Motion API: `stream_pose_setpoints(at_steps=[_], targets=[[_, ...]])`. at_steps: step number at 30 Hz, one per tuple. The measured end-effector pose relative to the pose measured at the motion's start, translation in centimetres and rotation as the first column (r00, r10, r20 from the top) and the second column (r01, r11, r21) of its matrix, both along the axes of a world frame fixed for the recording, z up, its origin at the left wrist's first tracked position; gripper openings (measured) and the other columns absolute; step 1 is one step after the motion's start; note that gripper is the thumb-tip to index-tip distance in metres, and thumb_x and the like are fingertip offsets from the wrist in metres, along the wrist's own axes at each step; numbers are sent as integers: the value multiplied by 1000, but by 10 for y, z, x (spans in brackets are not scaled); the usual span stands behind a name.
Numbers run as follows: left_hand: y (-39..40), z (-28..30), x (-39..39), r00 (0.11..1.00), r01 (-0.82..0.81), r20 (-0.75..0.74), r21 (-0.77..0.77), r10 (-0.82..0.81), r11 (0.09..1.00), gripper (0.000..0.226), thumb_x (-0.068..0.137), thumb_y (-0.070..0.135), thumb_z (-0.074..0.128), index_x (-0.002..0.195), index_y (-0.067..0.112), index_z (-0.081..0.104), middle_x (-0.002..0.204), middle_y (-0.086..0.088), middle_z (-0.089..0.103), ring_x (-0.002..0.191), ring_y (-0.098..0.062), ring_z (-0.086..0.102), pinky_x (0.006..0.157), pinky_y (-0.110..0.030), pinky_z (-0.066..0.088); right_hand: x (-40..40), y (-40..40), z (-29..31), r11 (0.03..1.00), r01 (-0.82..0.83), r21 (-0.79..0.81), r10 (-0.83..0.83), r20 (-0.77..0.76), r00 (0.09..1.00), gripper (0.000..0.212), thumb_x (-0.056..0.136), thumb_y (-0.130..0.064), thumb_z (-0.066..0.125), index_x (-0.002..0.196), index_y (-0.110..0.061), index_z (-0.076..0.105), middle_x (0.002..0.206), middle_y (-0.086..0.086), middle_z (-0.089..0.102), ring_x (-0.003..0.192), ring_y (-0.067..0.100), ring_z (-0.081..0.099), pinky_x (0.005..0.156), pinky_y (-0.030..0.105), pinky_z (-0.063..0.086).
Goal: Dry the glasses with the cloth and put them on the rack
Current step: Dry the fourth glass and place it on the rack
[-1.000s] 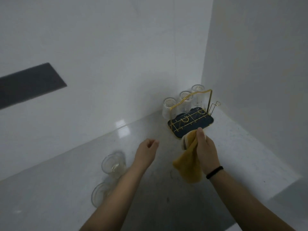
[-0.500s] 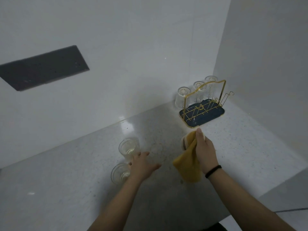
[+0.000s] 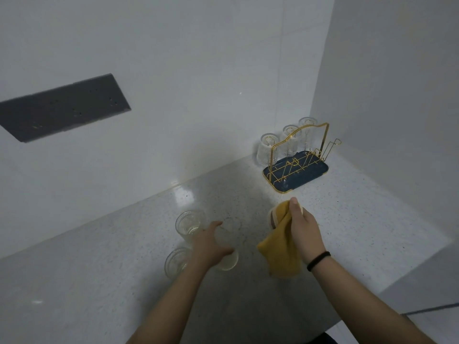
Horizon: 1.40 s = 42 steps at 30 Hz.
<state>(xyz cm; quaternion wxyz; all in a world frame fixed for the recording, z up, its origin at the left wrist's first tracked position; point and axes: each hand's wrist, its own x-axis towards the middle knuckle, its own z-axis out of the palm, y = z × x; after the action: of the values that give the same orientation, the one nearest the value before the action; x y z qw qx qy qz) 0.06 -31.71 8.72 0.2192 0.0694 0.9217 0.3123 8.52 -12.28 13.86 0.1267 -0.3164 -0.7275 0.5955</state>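
L hand [image 3: 211,247] curled round a blurry glass [image 3: 227,247], beside two glasses [image 3: 190,223] on counter [image 3: 99,281]. R hand [image 3: 304,228] clenches yellow cloth [image 3: 280,252] w/ something pale, mostly hidden. Rack [image 3: 296,167] far right, three glasses inverted behind its frame.

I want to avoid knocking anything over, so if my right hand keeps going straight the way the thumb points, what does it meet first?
Probably the near rim of the rack. The right hand, shut on the cloth, points up the counter toward it, with bare counter between. Depth is hard to judge.
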Motion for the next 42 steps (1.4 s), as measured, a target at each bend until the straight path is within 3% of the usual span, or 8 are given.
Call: stream_pose_setpoints(at_steps=[10,14,17,22,27,31,36,42], targets=[[45,86,1,989,-11,120,658,-90,753,87,66,21,85,136,40,36,125,-12,53,113,-23,57,85,-28,52,13,-6,27,975,-199,-94,196,-39,980,51,85,-58,19,117,-34,50,113,-8,54,108,16,52,97,32,41],[79,89,21,955,-273,292,786,55,554,100,54,48,87,138,26,38,118,-14,59,105,-28,64,89,-44,55,12,0,38,863,-199,-465,105,-220,970,46,94,-50,21,120,-28,52,102,-2,64,84,11,65,61,24,56],[101,87,36,959,-277,254,748,125,603,82,53,77,70,105,14,65,99,-13,69,92,-32,69,82,-48,58,13,7,42,856,-155,-494,35,-243,969,45,96,-48,23,124,-26,50,99,-1,66,78,10,68,57,23,55],[114,87,48,972,-184,235,723,14,666,88,61,78,66,127,24,41,123,-7,59,108,-29,64,90,-52,55,14,14,43,963,-111,-246,74,-158,985,70,81,-70,20,132,-30,44,126,4,58,113,23,56,98,45,45],[117,100,42,980,-183,199,854,20,486,58,83,55,56,119,10,62,109,-16,71,98,-32,71,86,-49,57,45,0,46,948,-275,161,307,-228,924,81,72,-83,13,142,-42,21,145,-33,18,129,-17,20,99,0,19],[123,102,42,994,-83,107,866,-22,493,48,92,47,50,121,12,63,111,-14,71,103,-30,69,92,-51,54,41,3,43,865,-240,440,373,-243,896,56,86,-67,15,139,-48,7,153,-20,9,140,-3,7,113,21,12],[133,100,52,982,-137,183,867,-50,479,51,90,57,52,128,23,59,118,-5,70,107,-25,68,94,-53,52,14,20,58,968,-110,226,167,-254,953,59,91,-61,20,145,-36,18,139,-18,36,125,1,35,94,13,33],[128,101,43,989,-102,139,879,-45,465,54,91,56,48,121,14,65,114,-14,71,107,-29,68,95,-52,51,32,-4,46,840,-127,527,322,-295,900,52,93,-49,16,143,-36,6,153,-13,12,140,-1,8,113,16,10]])
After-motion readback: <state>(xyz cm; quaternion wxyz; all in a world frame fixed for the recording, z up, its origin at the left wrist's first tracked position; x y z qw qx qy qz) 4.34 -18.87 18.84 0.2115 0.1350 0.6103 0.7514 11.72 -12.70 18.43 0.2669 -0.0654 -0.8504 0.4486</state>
